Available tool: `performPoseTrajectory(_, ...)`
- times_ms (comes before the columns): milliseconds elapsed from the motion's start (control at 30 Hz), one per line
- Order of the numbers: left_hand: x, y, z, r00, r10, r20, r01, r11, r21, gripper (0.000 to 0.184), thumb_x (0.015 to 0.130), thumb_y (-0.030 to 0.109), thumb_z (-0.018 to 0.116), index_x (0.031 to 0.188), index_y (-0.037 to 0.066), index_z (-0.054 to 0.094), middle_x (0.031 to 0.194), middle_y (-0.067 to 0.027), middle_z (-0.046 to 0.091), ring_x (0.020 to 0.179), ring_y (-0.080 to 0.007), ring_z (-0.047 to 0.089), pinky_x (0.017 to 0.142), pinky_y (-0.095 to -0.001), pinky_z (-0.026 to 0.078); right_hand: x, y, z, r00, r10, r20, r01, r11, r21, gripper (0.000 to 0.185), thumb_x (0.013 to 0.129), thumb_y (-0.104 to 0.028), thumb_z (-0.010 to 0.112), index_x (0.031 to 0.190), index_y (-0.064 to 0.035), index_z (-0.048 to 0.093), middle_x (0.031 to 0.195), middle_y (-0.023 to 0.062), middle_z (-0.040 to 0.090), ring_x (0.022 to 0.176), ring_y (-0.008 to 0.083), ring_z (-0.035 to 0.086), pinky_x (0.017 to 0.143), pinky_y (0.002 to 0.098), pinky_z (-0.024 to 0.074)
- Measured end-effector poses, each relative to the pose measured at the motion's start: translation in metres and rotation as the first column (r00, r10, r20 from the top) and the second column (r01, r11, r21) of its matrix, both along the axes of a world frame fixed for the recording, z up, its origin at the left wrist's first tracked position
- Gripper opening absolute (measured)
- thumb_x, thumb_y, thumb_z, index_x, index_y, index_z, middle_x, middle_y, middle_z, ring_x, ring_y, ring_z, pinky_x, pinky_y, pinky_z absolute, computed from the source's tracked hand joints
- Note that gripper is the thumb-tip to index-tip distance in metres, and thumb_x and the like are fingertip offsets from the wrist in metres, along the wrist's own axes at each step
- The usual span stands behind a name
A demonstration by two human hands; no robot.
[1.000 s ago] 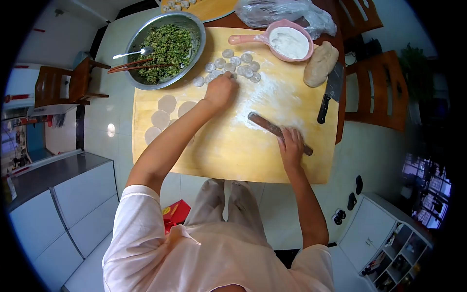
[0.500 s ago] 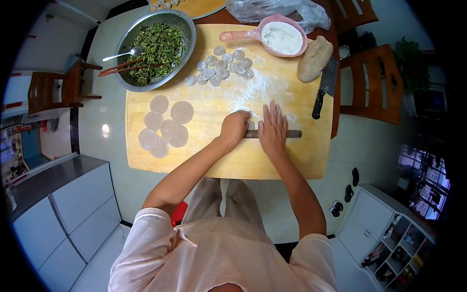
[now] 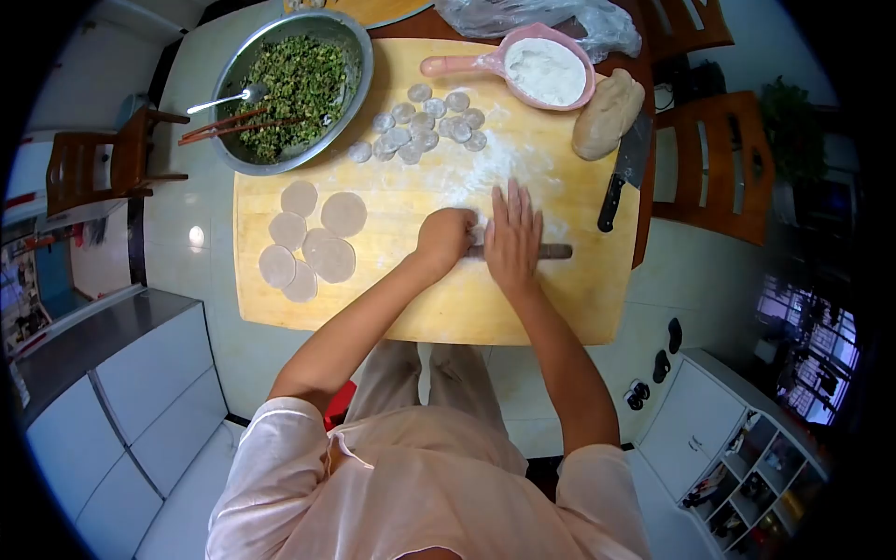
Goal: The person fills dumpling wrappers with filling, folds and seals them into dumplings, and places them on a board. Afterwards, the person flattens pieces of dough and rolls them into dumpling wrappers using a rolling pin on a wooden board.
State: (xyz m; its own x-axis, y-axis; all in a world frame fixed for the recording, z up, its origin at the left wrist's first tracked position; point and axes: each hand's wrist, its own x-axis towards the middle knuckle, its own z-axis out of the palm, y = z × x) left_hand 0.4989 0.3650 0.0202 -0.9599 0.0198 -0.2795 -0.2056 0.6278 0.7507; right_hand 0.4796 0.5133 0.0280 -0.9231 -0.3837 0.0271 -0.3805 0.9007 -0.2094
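Observation:
My right hand lies flat over a dark wooden rolling pin, fingers stretched forward. The pin's right end sticks out beside the hand. Just left of it, my left hand is closed at the edge of a small dough wrapper, mostly hidden by the hand and pin. Several flattened dough pieces lie further back on the wooden board. To the left are several rolled-out wrappers, some overlapping. Loose flour is scattered beyond my hands.
A steel bowl of chopped green filling stands at the back left, with a spoon and chopsticks. At the back right are a pink scoop of flour, a dough lump and a cleaver.
My right hand has shifted slightly left and away from me along the rolling pin, closer to my left hand. My left hand stays closed at the wrapper. The view has shifted slightly.

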Motion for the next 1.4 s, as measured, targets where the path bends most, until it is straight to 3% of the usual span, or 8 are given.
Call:
performPoseTrajectory(133,-0.019,0.005,-0.005,0.996,-0.056,-0.071,0.045,0.986,-0.158,0.012,0.065,0.010,0.069,0.075,0.004,0.069,0.076,-0.0197,0.065,0.070,-0.0350,0.064,0.065,-0.0414,0.050,-0.037,-0.016,-0.005,0.998,-0.024,-0.053,0.023,1.000,-0.016,0.054,0.088,-0.018,0.057,0.138,-0.0037,0.044,0.149,0.0151,0.036,0.137,0.0344,0.033,0.107,0.0565,0.0298)
performPoseTrajectory(333,0.005,-0.014,0.004,0.980,0.140,0.138,-0.161,0.975,0.155,0.008,0.068,0.010,0.069,0.070,0.005,0.062,0.073,-0.0152,0.065,0.071,-0.0352,0.063,0.065,-0.0430,0.049,0.043,0.015,-0.004,1.000,0.004,0.002,-0.004,0.999,0.041,0.057,0.085,-0.019,0.059,0.138,-0.0056,0.045,0.149,0.0150,0.037,0.138,0.0323,0.034,0.107,0.0545,0.0298)
performPoseTrajectory(700,-0.004,-0.009,-0.009,0.981,-0.058,-0.187,0.039,0.994,-0.099,0.011,0.066,0.007,0.067,0.076,0.003,0.067,0.075,-0.0201,0.064,0.068,-0.0361,0.062,0.062,-0.0417,0.048,0.009,-0.004,0.002,1.000,-0.025,0.004,0.025,0.999,-0.042,0.053,0.087,-0.017,0.057,0.138,-0.0057,0.045,0.149,0.0157,0.037,0.138,0.0333,0.033,0.108,0.0557,0.0287)
performPoseTrajectory(800,0.009,-0.017,-0.007,0.975,0.175,0.140,-0.200,0.961,0.193,0.008,0.068,0.006,0.070,0.073,0.004,0.063,0.071,-0.0150,0.064,0.066,-0.0293,0.062,0.063,-0.0369,0.048,0.047,0.009,0.003,1.000,-0.020,0.007,0.019,1.000,0.024,0.055,0.085,-0.015,0.057,0.138,-0.0063,0.045,0.148,0.0163,0.037,0.137,0.0338,0.035,0.107,0.0576,0.0279)
performPoseTrajectory(1033,-0.004,-0.004,-0.001,0.997,-0.029,-0.070,0.017,0.986,-0.166,0.008,0.070,0.011,0.068,0.071,0.004,0.065,0.071,-0.0183,0.063,0.066,-0.0341,0.061,0.062,-0.0404,0.047,-0.027,-0.027,-0.004,0.998,-0.054,-0.046,0.052,0.998,-0.037,0.053,0.087,-0.014,0.055,0.138,-0.0047,0.044,0.149,0.0161,0.036,0.137,0.0341,0.033,0.108,0.0561,0.0289)
performPoseTrajectory(1167,-0.001,-0.015,-0.001,1.000,-0.002,-0.008,0.002,0.999,-0.052,0.005,0.072,0.010,0.066,0.072,0.004,0.067,0.071,-0.0179,0.064,0.065,-0.0331,0.062,0.062,-0.0394,0.048,0.013,-0.010,-0.002,0.999,-0.046,-0.021,0.044,0.997,-0.070,0.054,0.087,-0.016,0.056,0.139,-0.0051,0.044,0.150,0.0154,0.035,0.138,0.0338,0.032,0.108,0.0563,0.0277)
performPoseTrajectory(1267,0.018,-0.026,-0.033,0.956,0.229,0.185,-0.276,0.915,0.294,0.008,0.068,0.010,0.072,0.075,0.008,0.070,0.073,-0.0124,0.067,0.070,-0.0284,0.064,0.065,-0.0371,0.050,0.062,0.014,0.001,1.000,-0.001,0.021,0.001,0.999,0.033,0.057,0.086,-0.017,0.059,0.140,-0.0060,0.043,0.151,0.0154,0.033,0.139,0.0331,0.031,0.108,0.0574,0.0270)
performPoseTrajectory(1400,0.018,-0.022,-0.003,0.988,0.094,0.126,-0.116,0.976,0.185,0.009,0.071,0.005,0.071,0.079,0.005,0.066,0.074,-0.0106,0.066,0.067,-0.0222,0.063,0.064,-0.0335,0.049,0.020,-0.013,0.007,0.999,-0.034,0.003,0.034,0.998,0.045,0.055,0.086,-0.017,0.058,0.139,-0.0052,0.044,0.151,0.0149,0.034,0.138,0.0330,0.032,0.108,0.0554,0.0290)
